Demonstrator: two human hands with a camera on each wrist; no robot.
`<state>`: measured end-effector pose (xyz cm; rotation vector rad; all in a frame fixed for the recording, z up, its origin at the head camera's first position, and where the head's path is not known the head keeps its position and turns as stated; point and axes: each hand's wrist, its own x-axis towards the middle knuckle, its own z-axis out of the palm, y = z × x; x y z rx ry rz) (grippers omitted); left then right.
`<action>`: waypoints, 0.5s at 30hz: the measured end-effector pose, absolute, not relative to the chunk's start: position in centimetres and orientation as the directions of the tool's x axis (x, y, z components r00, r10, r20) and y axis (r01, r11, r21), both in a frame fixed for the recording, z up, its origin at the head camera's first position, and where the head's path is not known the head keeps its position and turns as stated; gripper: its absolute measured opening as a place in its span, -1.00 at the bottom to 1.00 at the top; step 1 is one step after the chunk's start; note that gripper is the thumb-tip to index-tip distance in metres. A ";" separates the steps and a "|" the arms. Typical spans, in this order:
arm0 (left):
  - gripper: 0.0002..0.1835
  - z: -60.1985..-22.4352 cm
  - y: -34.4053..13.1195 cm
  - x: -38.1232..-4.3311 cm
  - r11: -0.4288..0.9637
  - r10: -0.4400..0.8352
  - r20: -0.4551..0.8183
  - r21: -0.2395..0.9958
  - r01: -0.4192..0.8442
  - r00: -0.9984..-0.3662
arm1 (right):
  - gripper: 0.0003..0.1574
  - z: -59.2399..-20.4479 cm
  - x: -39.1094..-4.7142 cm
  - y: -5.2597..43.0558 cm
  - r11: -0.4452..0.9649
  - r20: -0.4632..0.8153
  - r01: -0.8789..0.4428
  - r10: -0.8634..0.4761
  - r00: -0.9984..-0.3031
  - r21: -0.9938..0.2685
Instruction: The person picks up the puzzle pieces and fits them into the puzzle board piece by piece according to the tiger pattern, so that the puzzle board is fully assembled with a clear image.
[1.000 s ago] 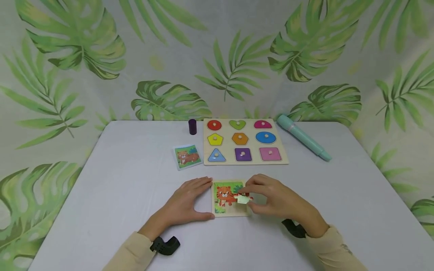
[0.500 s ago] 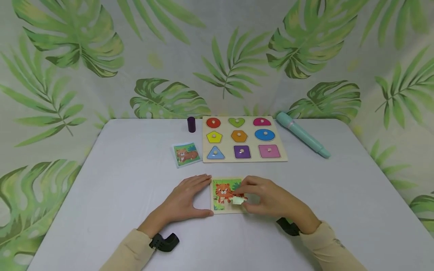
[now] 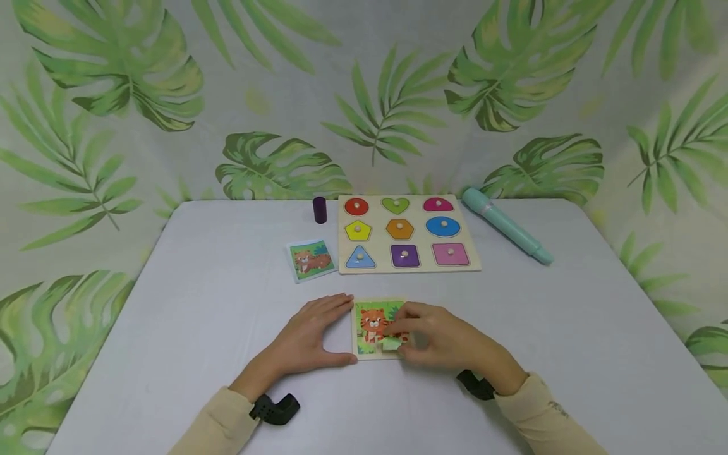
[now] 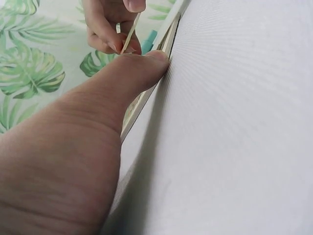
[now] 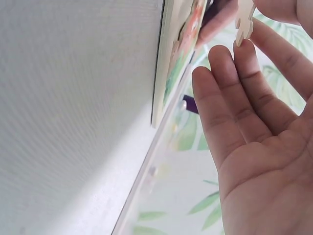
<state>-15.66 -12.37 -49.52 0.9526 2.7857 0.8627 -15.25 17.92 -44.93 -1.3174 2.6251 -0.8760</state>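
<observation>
A small wooden jigsaw board (image 3: 364, 356) with a tiger picture lies on the white table between the two hands. My left hand (image 3: 309, 335) rests at the board's left edge, fingertips at its upper corner and thumb at its lower one, fingers mostly straight. Over the right part of the board, my right hand (image 3: 438, 338) pinches a puzzle piece (image 3: 391, 344) between thumb and fingers, held tilted above the board. In the right wrist view the piece (image 5: 244, 24) shows its bare wooden side and knobbed edge. The right hand hides part of the picture.
Behind the board lies a peg puzzle (image 3: 380, 242) with coloured shapes. A tiger picture card (image 3: 311, 260) lies to its left, near a dark purple cylinder (image 3: 320, 210). A turquoise pen-shaped object (image 3: 506, 225) lies at the back right. A leaf-patterned cloth hangs behind the table.
My right hand has moved left over the board with the piece, now lower in the picture's middle. The left hand has stayed at the board's left edge.
</observation>
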 end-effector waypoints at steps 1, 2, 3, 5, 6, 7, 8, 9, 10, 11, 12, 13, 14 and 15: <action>0.06 -49.6 -12.4 -15.6 0.650 0.585 0.106 0.532 0.543 -0.804 | -0.58 -45.0 -15.2 17.9 0.466 0.180 -0.712 -0.757 -0.628 -0.525; 0.06 -49.6 -12.4 -15.6 0.650 0.585 0.105 0.531 0.543 -0.804 | -0.57 -45.1 -15.2 17.8 0.465 0.178 -0.710 -0.757 -0.628 -0.528; 0.06 -49.7 -12.4 -15.6 0.650 0.586 0.105 0.531 0.544 -0.803 | -0.57 -45.2 -15.1 17.7 0.466 0.175 -0.709 -0.758 -0.629 -0.529; 0.05 -49.8 -12.4 -15.6 0.648 0.588 0.107 0.530 0.547 -0.802 | -0.55 -45.4 -15.1 17.6 0.470 0.170 -0.707 -0.758 -0.630 -0.528; 0.05 -49.8 -12.4 -15.6 0.646 0.589 0.109 0.530 0.548 -0.800 | -0.55 -45.5 -15.0 17.6 0.473 0.168 -0.708 -0.758 -0.630 -0.524; 0.05 -49.8 -12.4 -15.6 0.646 0.590 0.111 0.529 0.550 -0.800 | -0.54 -45.6 -15.0 17.6 0.477 0.166 -0.709 -0.758 -0.631 -0.520; 0.05 -49.8 -12.4 -15.6 0.646 0.591 0.112 0.528 0.552 -0.799 | -0.54 -45.6 -15.0 17.5 0.480 0.165 -0.711 -0.758 -0.631 -0.514; 0.05 -49.8 -12.4 -15.6 0.645 0.592 0.114 0.526 0.554 -0.798 | -0.54 -45.6 -15.0 17.5 0.482 0.164 -0.712 -0.758 -0.631 -0.510; 0.05 -49.8 -12.4 -15.6 0.646 0.593 0.114 0.522 0.556 -0.797 | -0.54 -45.6 -15.0 17.4 0.488 0.164 -0.714 -0.757 -0.632 -0.501; 0.05 -49.8 -12.4 -15.6 0.647 0.594 0.115 0.521 0.557 -0.797 | -0.55 -45.6 -15.0 17.4 0.493 0.163 -0.717 -0.757 -0.633 -0.493; 0.05 -49.8 -12.4 -15.6 0.648 0.593 0.115 0.519 0.557 -0.797 | -0.55 -45.5 -15.0 17.4 0.499 0.161 -0.718 -0.756 -0.634 -0.485; 0.05 -49.7 -12.4 -15.7 0.649 0.593 0.115 0.518 0.557 -0.797 | -0.56 -45.4 -15.1 17.3 0.502 0.161 -0.722 -0.757 -0.633 -0.476; 0.05 -49.6 -12.4 -15.7 0.648 0.592 0.116 0.520 0.556 -0.798 | -0.56 -45.3 -15.1 17.3 0.507 0.158 -0.722 -0.757 -0.634 -0.470; 0.05 -49.6 -12.4 -15.7 0.649 0.591 0.115 0.522 0.554 -0.799 | -0.56 -45.2 -15.2 17.2 0.512 0.154 -0.723 -0.757 -0.635 -0.463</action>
